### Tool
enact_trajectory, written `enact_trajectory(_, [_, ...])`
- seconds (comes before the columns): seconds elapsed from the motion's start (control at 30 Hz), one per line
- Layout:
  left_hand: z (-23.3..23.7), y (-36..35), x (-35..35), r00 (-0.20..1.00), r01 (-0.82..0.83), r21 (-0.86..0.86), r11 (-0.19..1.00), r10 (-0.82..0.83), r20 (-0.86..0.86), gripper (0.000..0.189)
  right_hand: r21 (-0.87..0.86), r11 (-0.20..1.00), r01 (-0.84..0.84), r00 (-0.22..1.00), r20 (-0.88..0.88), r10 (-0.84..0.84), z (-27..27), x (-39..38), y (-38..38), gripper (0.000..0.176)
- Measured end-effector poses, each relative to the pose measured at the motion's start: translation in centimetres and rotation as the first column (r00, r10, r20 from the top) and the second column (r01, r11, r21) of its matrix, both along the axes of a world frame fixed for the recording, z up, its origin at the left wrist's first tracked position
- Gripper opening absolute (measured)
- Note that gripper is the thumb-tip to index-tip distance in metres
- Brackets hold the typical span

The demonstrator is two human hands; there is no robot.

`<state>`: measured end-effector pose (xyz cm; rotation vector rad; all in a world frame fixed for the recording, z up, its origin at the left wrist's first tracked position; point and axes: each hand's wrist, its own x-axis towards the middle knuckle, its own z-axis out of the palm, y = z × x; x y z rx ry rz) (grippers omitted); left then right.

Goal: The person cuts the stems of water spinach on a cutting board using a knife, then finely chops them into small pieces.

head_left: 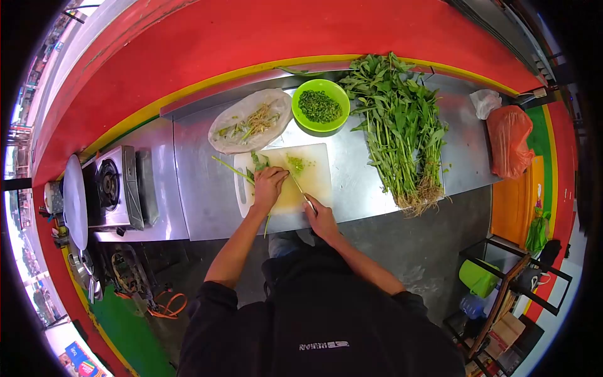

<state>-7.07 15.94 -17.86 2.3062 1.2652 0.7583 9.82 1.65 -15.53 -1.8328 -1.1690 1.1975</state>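
My left hand [270, 184] is closed over green leafy stems [259, 162] and presses them on the white cutting board [317, 161]. Loose stalk ends stick out to the left and below that hand. In my right hand [321, 218] is a knife [301, 189], its blade angled up and left beside my left fingertips. Finely chopped greens [296, 164] lie on the board just past the blade. Behind the board stands a lime-green bowl [344, 102] holding chopped greens. To its left, a clear plastic bag [222, 139] carries rooty trimmings.
A big heap of leafy stalks with roots [402, 132] covers the steel counter [468, 147] on the right. Farther right sit a red plastic bag [510, 139] and a whitish bag [485, 102]. A gas stove [114, 185] stands at the left end. The red wall [264, 34] bounds the back.
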Motion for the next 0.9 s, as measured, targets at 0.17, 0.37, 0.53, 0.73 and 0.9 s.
enact_trajectory(0.17, [0.0, 0.0, 0.1, 1.000, 0.004, 0.003, 1.000, -0.004, -0.005, 0.012, -0.013, 1.000, 0.005, 1.000, -0.002, -0.006, 0.8, -0.1, 1.6, 0.039])
enact_trajectory(0.37, [-0.4, 0.2, 0.0, 1.000, -0.003, -0.020, 1.000, 0.003, 0.004, 0.012, -0.050, 0.999, 0.006, 0.998, -0.057, -0.009, 1.2, 0.2, 0.6, 0.039])
enact_trajectory(0.53, [-0.3, 0.3, 0.0, 1.000, -0.001, -0.030, 1.000, 0.001, -0.024, 0.011, 0.055, 0.998, -0.006, 1.000, 0.008, 0.005, 0.9, 0.4, -0.4, 0.038])
enact_trajectory(0.73, [0.1, 0.1, 0.2, 1.000, -0.013, -0.044, 0.999, 0.013, -0.003, 0.012, -0.113, 0.993, -0.031, 1.000, -0.006, 0.030, 2.2, 0.3, 1.2, 0.040])
enact_trajectory(0.9, [-0.5, 0.3, 0.1, 1.000, -0.021, -0.041, 0.999, 0.021, 0.000, 0.012, -0.043, 0.999, -0.019, 1.000, -0.011, 0.019, 1.5, 0.5, -0.2, 0.041])
